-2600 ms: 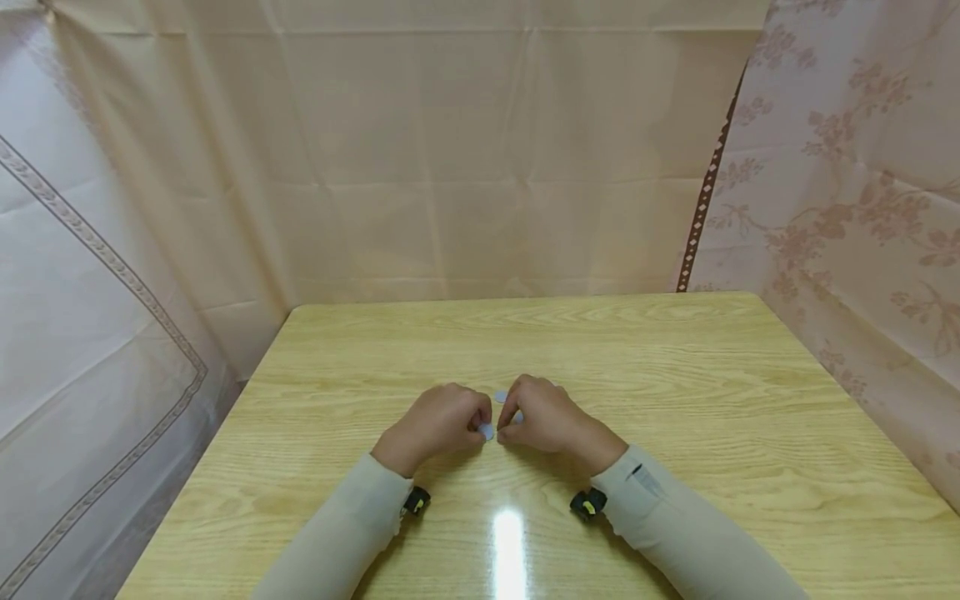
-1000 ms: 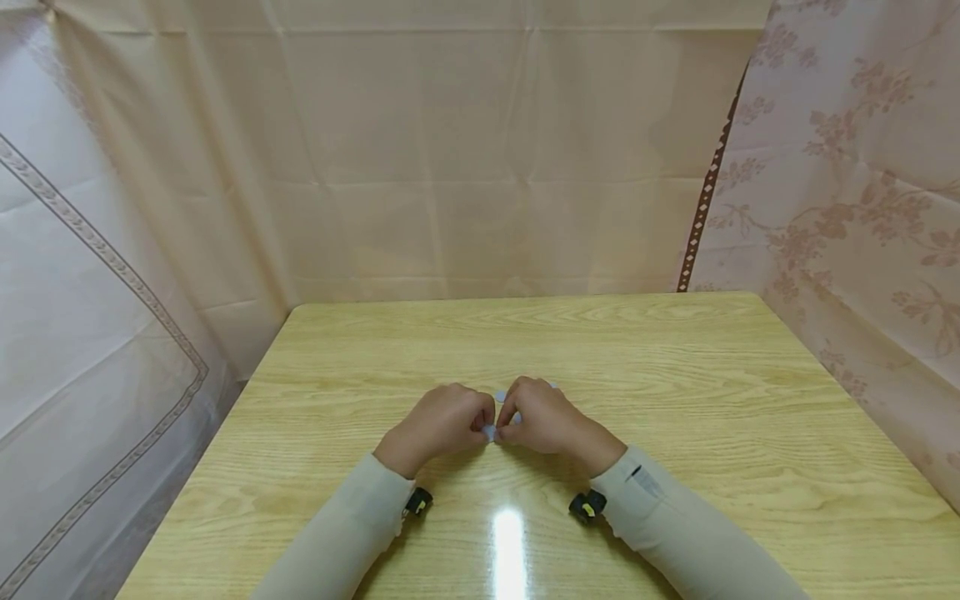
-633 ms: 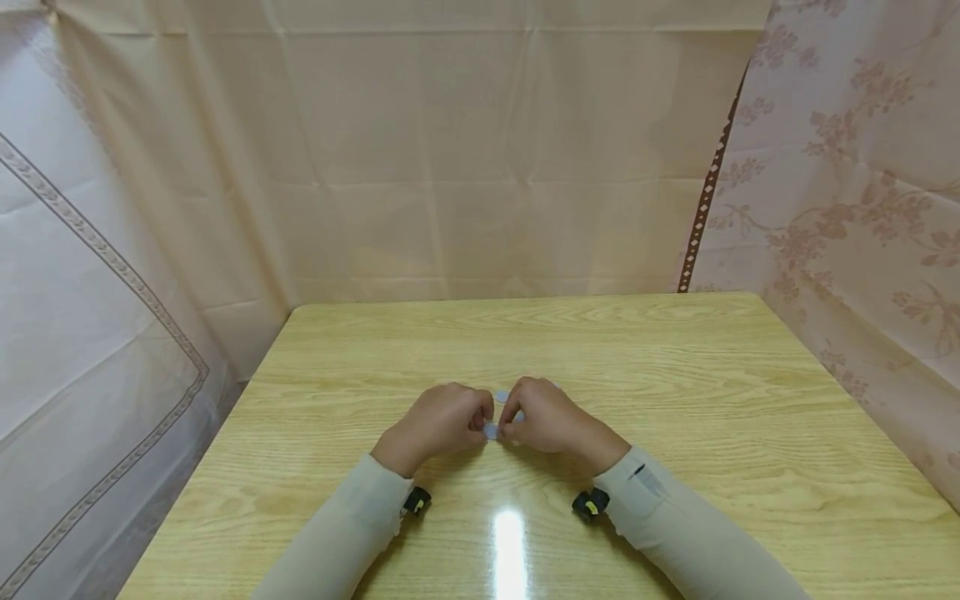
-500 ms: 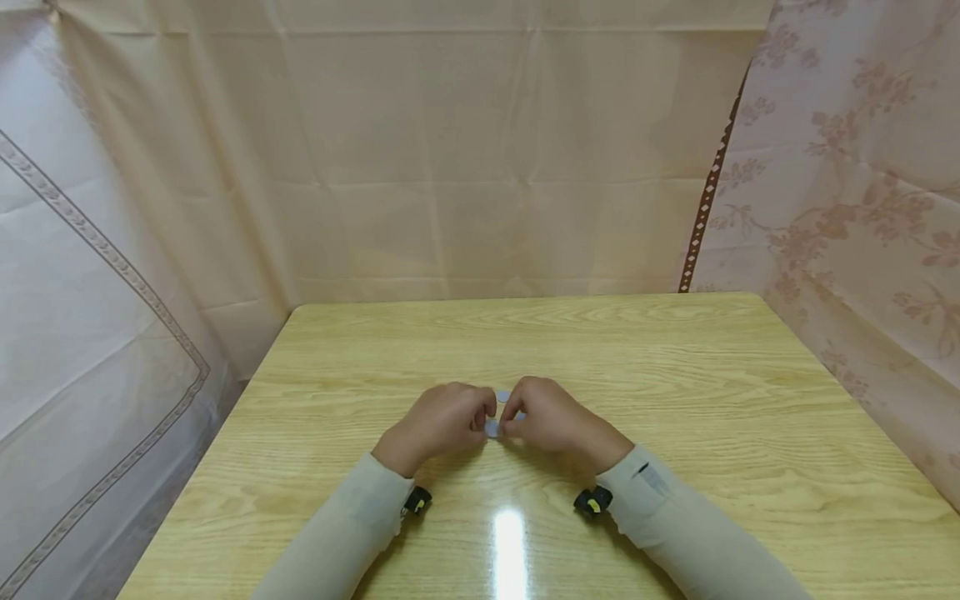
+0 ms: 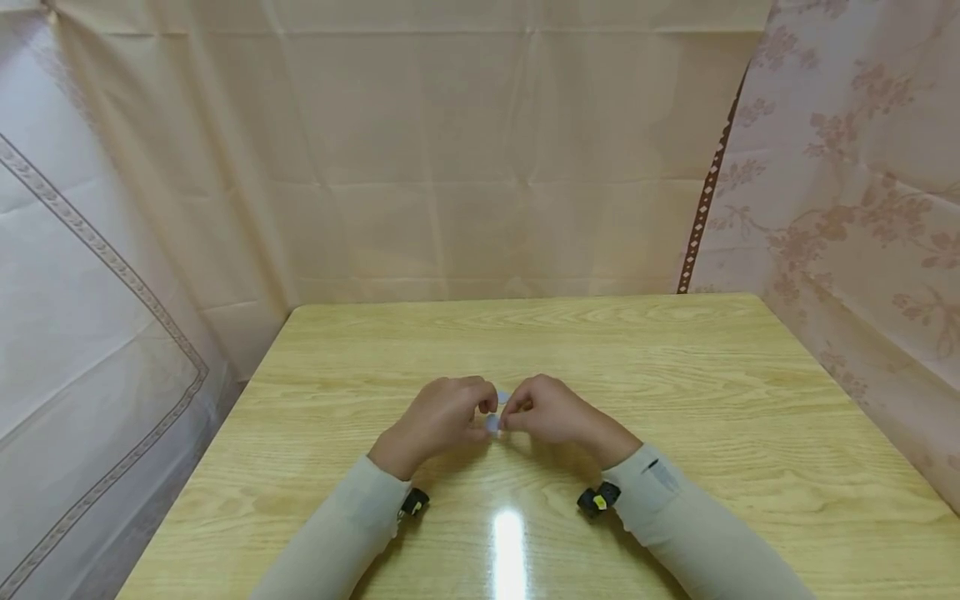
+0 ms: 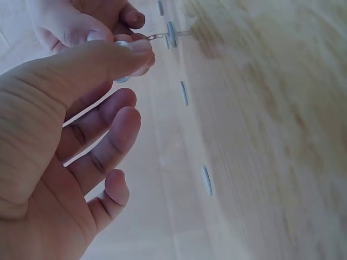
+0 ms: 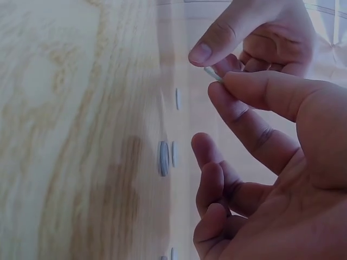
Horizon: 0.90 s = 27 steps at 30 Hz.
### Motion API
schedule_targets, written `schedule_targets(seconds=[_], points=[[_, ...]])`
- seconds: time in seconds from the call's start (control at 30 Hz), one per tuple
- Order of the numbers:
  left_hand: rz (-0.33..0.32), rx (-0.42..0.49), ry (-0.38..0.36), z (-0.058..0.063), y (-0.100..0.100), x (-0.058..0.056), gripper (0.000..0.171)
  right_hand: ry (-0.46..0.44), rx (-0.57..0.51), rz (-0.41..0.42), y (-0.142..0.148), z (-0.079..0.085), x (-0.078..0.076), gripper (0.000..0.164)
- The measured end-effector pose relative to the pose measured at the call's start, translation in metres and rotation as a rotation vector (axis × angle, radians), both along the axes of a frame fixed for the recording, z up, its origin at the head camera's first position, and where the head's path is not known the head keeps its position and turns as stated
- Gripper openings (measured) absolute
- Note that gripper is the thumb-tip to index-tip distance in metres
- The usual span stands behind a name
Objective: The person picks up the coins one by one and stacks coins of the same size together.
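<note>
My right hand (image 5: 558, 412) pinches a small pale disc (image 5: 492, 423) by its edge between thumb and index finger, a little above the table. In the right wrist view the disc (image 7: 213, 74) slants out from these fingertips, and the other right fingers curl loosely below. My left hand (image 5: 442, 417) is close on the disc's other side. Its thumb (image 7: 201, 52) stands a little apart from the disc, with its fingers spread and loosely bent. The left thumb partly hides the disc (image 6: 123, 79) in the left wrist view.
On the wooden table (image 5: 360, 350) lie several similar discs: one pale disc (image 5: 503, 397) just beyond the hands, others strung along the table in the left wrist view, such as a near disc (image 6: 207, 180). A thicker disc (image 7: 163, 158) shows in the right wrist view. Curtains (image 5: 480, 167) surround the table.
The left fingers have parted from a pinch on the disc. The disc has risen slightly with the right hand, whose wrist has shifted a little right.
</note>
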<state>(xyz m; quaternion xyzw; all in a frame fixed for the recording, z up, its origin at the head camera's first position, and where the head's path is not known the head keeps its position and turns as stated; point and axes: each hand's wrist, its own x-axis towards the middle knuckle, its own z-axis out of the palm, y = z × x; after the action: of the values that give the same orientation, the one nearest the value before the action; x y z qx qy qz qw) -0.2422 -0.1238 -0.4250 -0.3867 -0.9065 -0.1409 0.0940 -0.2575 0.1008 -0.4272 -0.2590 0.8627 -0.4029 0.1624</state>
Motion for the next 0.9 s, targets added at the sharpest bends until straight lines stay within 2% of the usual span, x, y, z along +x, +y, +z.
schedule_targets(seconds=[0.17, 0.4, 0.63, 0.77, 0.9], points=[[0.025, -0.028, 0.028, 0.002, 0.000, 0.001, 0.023, -0.014, -0.036, 0.015, 0.003, -0.001, -0.001, 0.015], [0.036, -0.037, 0.026, 0.005, 0.000, 0.003, 0.021, -0.028, -0.033, 0.004, 0.004, -0.002, -0.002, 0.014], [0.045, -0.044, 0.017, 0.005, -0.001, 0.003, 0.020, -0.004, 0.001, -0.032, 0.001, 0.000, 0.001, 0.003], [0.044, -0.041, 0.021, 0.005, -0.002, 0.003, 0.020, 0.038, 0.023, -0.036, -0.001, 0.001, 0.005, 0.009], [0.042, -0.041, 0.026, 0.004, -0.002, 0.004, 0.021, 0.128, 0.043, -0.021, -0.003, 0.003, 0.009, 0.013]])
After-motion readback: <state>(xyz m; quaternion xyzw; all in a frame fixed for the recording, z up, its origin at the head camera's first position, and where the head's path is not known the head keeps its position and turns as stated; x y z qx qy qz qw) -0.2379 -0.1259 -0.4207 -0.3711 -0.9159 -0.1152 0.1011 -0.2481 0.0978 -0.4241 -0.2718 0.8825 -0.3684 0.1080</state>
